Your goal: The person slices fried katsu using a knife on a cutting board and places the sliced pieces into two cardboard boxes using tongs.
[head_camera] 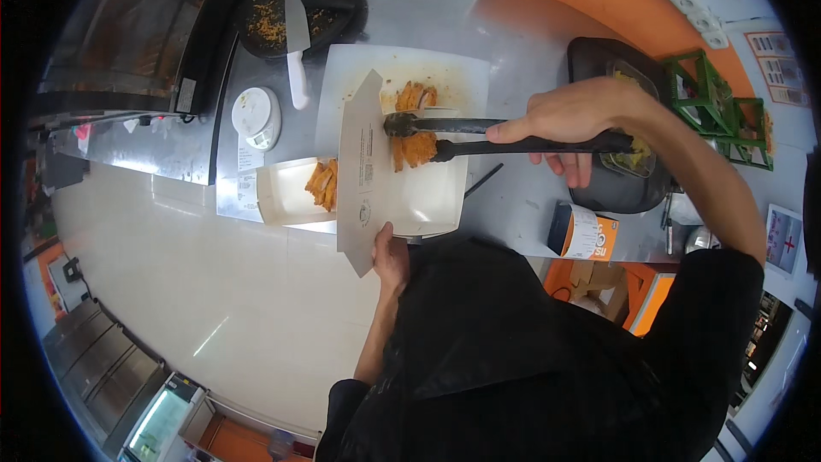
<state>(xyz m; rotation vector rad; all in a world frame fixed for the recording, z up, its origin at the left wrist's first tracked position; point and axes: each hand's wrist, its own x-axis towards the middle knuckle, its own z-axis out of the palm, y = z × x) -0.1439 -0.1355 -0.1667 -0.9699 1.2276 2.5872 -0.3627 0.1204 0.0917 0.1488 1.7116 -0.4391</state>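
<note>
My right hand [567, 122] is closed on black tongs [474, 135], whose tips are around breaded, fried pieces [415, 149] at the inner end of a white cardboard food box [426, 196]. My left hand [391, 260] grips that box near the corner of its raised lid [359, 173]. More sliced breaded pieces [415, 96] lie on a white cutting board [349, 70] just beyond the box. To the left, a second open box [288, 192] holds sliced fried strips [322, 184]. The lid hides part of the board and of this second box.
A knife [297, 45] lies across a dark round pan with crumbs [266, 19]. A white kitchen scale [255, 117] and printed slips [247, 173] are at the left edge. On the right are a black tray [587, 64], a clear container [625, 167], green crates [699, 93] and an orange-black box [580, 234].
</note>
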